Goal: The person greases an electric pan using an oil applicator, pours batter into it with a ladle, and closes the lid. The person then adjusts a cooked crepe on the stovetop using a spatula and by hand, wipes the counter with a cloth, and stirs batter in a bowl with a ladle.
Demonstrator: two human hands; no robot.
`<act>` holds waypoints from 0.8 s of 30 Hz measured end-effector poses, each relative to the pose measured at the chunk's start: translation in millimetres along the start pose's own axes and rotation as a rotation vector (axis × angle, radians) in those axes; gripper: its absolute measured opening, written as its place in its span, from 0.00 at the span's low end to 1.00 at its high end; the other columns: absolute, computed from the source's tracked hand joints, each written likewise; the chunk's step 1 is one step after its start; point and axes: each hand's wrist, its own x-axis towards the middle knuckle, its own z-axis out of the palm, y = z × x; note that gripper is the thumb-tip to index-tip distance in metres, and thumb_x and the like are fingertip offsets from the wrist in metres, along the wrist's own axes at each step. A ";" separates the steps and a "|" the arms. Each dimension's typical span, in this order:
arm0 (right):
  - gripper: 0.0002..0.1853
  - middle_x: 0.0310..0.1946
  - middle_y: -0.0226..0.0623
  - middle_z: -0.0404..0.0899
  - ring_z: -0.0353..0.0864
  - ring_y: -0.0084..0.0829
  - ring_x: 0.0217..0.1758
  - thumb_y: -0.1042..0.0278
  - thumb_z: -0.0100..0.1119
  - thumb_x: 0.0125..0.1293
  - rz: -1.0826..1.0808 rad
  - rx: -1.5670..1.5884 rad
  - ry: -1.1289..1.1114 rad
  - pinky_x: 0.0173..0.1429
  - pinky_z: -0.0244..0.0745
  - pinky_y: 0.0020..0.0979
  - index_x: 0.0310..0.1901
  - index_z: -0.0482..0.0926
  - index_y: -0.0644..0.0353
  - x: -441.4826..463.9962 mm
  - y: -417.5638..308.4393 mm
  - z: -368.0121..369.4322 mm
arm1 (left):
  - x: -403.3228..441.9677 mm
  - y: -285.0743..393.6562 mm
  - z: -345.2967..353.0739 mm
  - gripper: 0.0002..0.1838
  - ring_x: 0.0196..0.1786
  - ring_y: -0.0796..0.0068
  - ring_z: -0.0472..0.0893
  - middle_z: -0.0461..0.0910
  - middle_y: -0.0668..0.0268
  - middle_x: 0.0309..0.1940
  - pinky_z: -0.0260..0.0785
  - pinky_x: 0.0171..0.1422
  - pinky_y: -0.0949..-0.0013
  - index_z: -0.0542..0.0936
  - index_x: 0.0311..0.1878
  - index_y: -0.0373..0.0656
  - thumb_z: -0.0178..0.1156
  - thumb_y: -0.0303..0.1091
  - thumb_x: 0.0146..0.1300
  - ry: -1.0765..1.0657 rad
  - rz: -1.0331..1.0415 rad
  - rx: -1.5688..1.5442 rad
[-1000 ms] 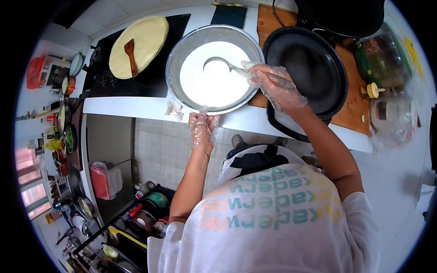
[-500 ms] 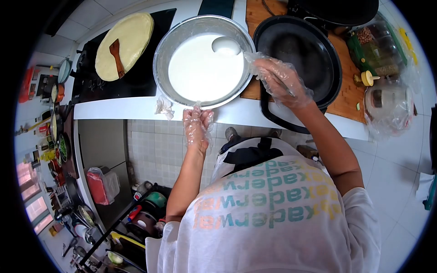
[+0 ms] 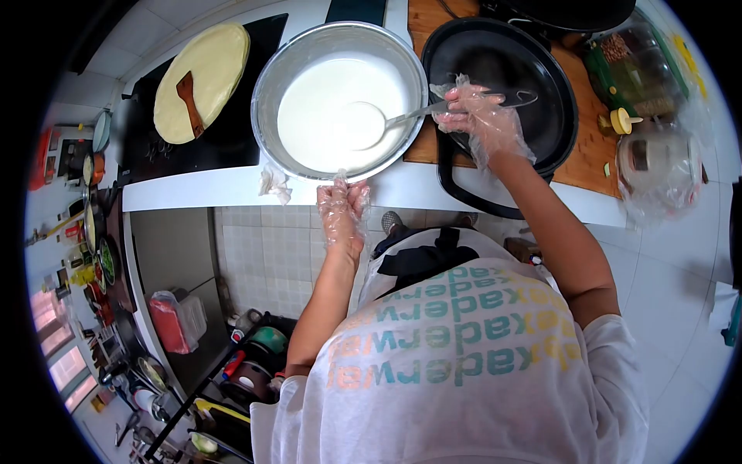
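Note:
A large metal basin (image 3: 263, 124) holds white liquid batter (image 3: 317, 108). My left hand (image 3: 344, 209), in a clear plastic glove, is closed on the basin's near rim. My right hand (image 3: 487, 120), gloved the same way, is closed around the handle of a metal ladle (image 3: 406, 117) above the black pan's left part. The ladle's round bowl sits in the batter, mostly sunk. Its hooked handle end sticks out past my right hand, over the pan.
To the right, a black frying pan (image 3: 553, 127) stands on a wooden board (image 3: 583, 182). Left of the basin, pale flat pancakes (image 3: 216, 69) carry a wooden spatula (image 3: 188, 100) on the black cooktop (image 3: 232, 139). Crumpled tissue (image 3: 273, 184) lies at the counter edge. Jars stand far right.
The ladle's bowl has moved nearer to me and sunk into the batter. Its handle now lies across my right hand, which has turned. My left hand stays at the rim.

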 end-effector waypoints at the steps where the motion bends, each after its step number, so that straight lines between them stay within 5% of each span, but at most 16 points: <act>1: 0.11 0.29 0.39 0.74 0.79 0.29 0.28 0.66 0.54 0.60 -0.031 0.007 -0.018 0.34 0.77 0.22 0.36 0.74 0.67 -1.2 -5.0 0.4 | 0.2 -0.6 0.8 0.08 0.33 0.75 0.79 0.73 0.63 0.31 0.75 0.36 0.77 0.62 0.33 0.44 0.49 0.33 0.64 0.003 0.001 0.012; 24: 0.15 0.37 0.44 0.73 0.80 0.36 0.35 0.64 0.53 0.61 -0.155 -0.130 -0.125 0.40 0.79 0.27 0.39 0.73 0.70 -6.9 -67.8 -19.9 | -2.9 -6.8 5.4 0.06 0.37 0.72 0.78 0.72 0.65 0.32 0.73 0.38 0.74 0.65 0.38 0.43 0.48 0.34 0.65 0.042 0.070 0.068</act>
